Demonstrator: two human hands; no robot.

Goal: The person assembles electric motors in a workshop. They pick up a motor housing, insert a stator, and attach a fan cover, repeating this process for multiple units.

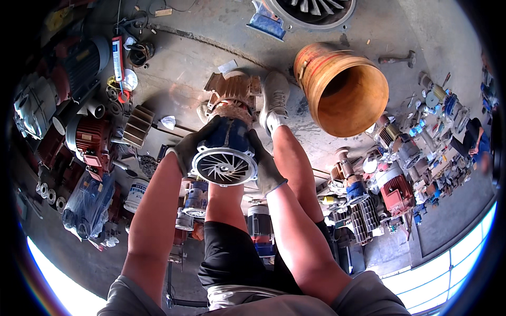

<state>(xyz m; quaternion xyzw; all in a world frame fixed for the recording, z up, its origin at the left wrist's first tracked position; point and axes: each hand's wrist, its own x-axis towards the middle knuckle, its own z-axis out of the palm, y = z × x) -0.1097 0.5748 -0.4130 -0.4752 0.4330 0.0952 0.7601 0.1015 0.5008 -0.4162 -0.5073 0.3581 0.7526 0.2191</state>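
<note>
Between my legs is a blue round machine housing (227, 136) with a silver rim and a bladed wheel (224, 167) in its open end, which faces me. Its far end meets a rusty finned metal casing (232, 89) near my shoes; whether the two are fastened together I cannot tell. My left hand (191, 148), in a dark glove, is curled against the housing's left side. On the opposite side my right hand (264, 164), gloved too, presses with its fingers along the blue wall. The fingertips of both hands are partly hidden by the housing.
An orange-brown bucket (311, 68) lies tipped on its side at right, with a hammer (399, 59) beyond it. Red motors (88, 136) and a sealant tube (117, 58) crowd the left. At far right, a person (478, 141) is near piled machine parts.
</note>
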